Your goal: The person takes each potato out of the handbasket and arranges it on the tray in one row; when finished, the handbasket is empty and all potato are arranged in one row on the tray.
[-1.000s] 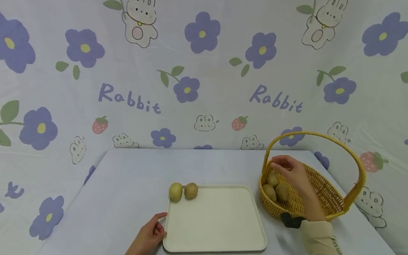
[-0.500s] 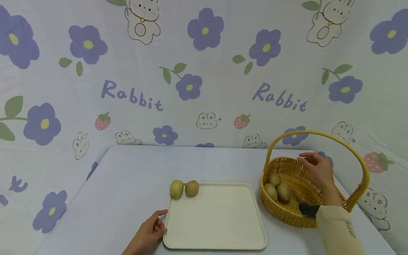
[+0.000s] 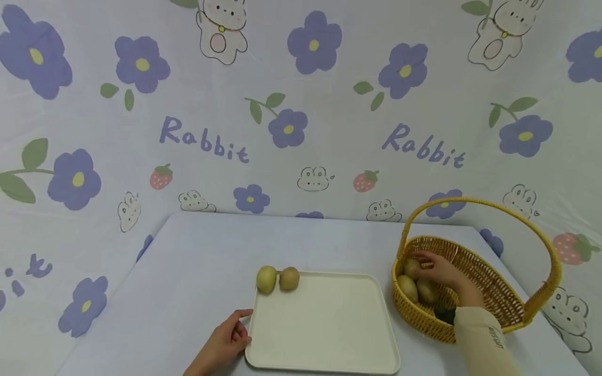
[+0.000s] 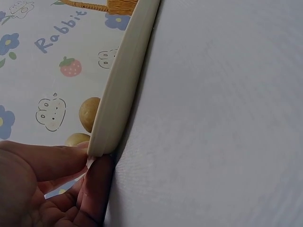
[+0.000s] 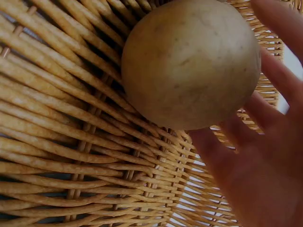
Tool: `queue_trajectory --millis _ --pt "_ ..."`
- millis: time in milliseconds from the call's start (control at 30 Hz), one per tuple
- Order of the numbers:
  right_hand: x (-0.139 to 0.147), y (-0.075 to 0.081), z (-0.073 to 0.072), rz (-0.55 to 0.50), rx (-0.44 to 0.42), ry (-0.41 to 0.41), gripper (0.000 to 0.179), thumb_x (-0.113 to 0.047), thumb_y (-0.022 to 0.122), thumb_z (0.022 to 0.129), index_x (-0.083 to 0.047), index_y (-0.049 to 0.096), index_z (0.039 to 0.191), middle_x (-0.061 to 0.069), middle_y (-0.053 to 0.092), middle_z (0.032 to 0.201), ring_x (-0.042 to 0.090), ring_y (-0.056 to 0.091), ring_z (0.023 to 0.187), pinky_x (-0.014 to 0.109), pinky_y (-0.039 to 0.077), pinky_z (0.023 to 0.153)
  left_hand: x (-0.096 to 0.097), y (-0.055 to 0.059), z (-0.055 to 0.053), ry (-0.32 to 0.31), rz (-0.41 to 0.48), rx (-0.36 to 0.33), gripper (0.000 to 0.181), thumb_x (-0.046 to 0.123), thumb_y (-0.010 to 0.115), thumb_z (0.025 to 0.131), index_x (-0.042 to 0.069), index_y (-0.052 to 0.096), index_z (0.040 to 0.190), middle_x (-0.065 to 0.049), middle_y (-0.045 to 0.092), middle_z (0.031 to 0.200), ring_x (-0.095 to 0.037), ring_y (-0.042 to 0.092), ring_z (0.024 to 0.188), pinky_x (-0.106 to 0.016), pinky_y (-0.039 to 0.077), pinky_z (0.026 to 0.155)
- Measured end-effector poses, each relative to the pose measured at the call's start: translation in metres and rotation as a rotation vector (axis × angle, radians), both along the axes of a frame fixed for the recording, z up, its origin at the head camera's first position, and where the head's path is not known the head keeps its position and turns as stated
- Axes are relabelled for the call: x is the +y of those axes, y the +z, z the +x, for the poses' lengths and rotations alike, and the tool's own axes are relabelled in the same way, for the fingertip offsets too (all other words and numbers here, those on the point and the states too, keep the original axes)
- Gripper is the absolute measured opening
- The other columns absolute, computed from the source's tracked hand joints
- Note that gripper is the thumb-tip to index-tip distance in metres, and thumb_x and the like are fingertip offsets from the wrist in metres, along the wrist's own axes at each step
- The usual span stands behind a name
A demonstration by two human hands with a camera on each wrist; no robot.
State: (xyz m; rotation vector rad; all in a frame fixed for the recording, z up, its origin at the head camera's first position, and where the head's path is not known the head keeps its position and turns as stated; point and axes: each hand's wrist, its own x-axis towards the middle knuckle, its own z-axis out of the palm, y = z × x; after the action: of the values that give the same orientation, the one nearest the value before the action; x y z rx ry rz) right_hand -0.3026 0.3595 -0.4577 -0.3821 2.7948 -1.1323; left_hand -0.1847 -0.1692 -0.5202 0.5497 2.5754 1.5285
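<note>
My left hand (image 3: 227, 337) holds the left edge of a cream tray (image 3: 324, 329); the left wrist view shows a digit at the rim's top and curled fingers (image 4: 97, 187) beneath it. Two round potatoes, one yellowish (image 3: 266, 279) and one browner (image 3: 289, 279), sit at the tray's far left corner. My right hand (image 3: 442, 271) is inside the wicker basket (image 3: 494, 271), its spread fingers around the rear potato (image 3: 412, 268). Two more potatoes lie nearer, on the left (image 3: 407, 288) and right (image 3: 427, 290). In the right wrist view a brown potato (image 5: 189, 64) stands before my fingers.
The basket's tall arched handle (image 3: 484, 202) rises over my right forearm. The basket stands right of the tray on the white table (image 3: 202, 261). A printed cloth (image 3: 263, 78) with flowers and rabbits hangs behind.
My right hand first shifted right over the basket, then came back left and down among the potatoes. My left hand stays at the tray. The head view has tilted slightly.
</note>
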Motion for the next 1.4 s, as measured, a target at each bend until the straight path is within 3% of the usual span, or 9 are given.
queue_trajectory --millis 100,433,633,733,833,933,1200,1400 --pt "-0.002 -0.003 -0.003 0.020 -0.041 0.034 0.058 -0.025 0.064 0.088 0.002 0.043 0.134 0.033 0.042 0.129 0.048 0.042 0.116 0.054 0.042 0.087 0.000 0.001 -0.001 0.010 -0.005 0.006 0.050 0.002 0.065 0.084 -0.002 0.045 0.129 0.000 0.051 0.078 -0.002 0.044 0.062 -0.019 0.040 0.056" --pt "-0.003 -0.008 -0.003 0.040 -0.049 0.068 0.059 -0.017 0.065 0.086 0.005 0.037 0.134 0.036 0.040 0.127 0.050 0.045 0.111 0.053 0.044 0.083 0.001 0.002 -0.001 0.042 0.044 -0.053 0.052 0.000 0.066 0.082 -0.001 0.046 0.129 -0.002 0.052 0.077 -0.004 0.044 0.060 -0.019 0.040 0.056" --pt "-0.003 -0.008 -0.004 0.083 0.013 0.033 0.060 -0.018 0.073 0.079 0.002 0.044 0.129 0.034 0.046 0.120 0.044 0.054 0.101 0.050 0.046 0.079 0.001 0.004 0.000 0.041 0.045 -0.054 0.052 0.000 0.066 0.082 -0.003 0.046 0.129 -0.003 0.051 0.077 -0.005 0.044 0.060 -0.019 0.040 0.056" --pt "-0.003 -0.006 -0.001 0.106 0.069 -0.026 0.059 -0.020 0.075 0.077 0.000 0.049 0.126 0.032 0.050 0.119 0.044 0.054 0.101 0.049 0.047 0.077 0.001 0.004 0.001 0.037 0.043 -0.058 0.052 0.001 0.066 0.082 -0.003 0.045 0.129 -0.003 0.051 0.077 -0.004 0.045 0.060 -0.019 0.040 0.056" --pt "-0.002 0.002 0.002 0.077 0.109 -0.094 0.058 -0.024 0.073 0.080 -0.003 0.049 0.128 0.031 0.049 0.122 0.044 0.051 0.106 0.049 0.047 0.076 0.000 0.003 0.001 0.028 0.048 -0.067 0.052 0.002 0.066 0.083 -0.003 0.045 0.130 -0.003 0.051 0.078 -0.004 0.045 0.061 -0.019 0.040 0.057" --pt "0.000 0.014 0.005 -0.010 0.111 -0.111 0.059 -0.027 0.070 0.084 -0.003 0.045 0.131 0.028 0.046 0.126 0.044 0.046 0.112 0.051 0.045 0.080 0.001 0.000 -0.001 0.016 0.057 -0.065 0.052 0.003 0.065 0.083 -0.004 0.044 0.130 -0.003 0.052 0.078 -0.004 0.045 0.060 -0.019 0.040 0.057" --pt "-0.019 0.049 0.016 -0.125 0.052 0.027 0.054 -0.029 0.069 0.085 -0.009 0.047 0.130 0.018 0.050 0.124 0.035 0.051 0.111 0.042 0.045 0.084 -0.001 -0.003 -0.002 0.008 0.042 -0.066 0.050 0.002 0.065 0.084 -0.004 0.045 0.129 -0.003 0.051 0.077 -0.004 0.045 0.060 -0.018 0.040 0.056" --pt "-0.062 0.064 0.022 -0.211 0.099 0.134 0.050 -0.021 0.072 0.082 -0.013 0.049 0.127 0.015 0.054 0.116 0.028 0.059 0.097 0.030 0.049 0.079 -0.001 -0.001 -0.003 0.010 0.078 -0.075 0.050 0.000 0.064 0.084 -0.005 0.044 0.129 -0.003 0.050 0.077 -0.004 0.044 0.059 -0.018 0.039 0.055"
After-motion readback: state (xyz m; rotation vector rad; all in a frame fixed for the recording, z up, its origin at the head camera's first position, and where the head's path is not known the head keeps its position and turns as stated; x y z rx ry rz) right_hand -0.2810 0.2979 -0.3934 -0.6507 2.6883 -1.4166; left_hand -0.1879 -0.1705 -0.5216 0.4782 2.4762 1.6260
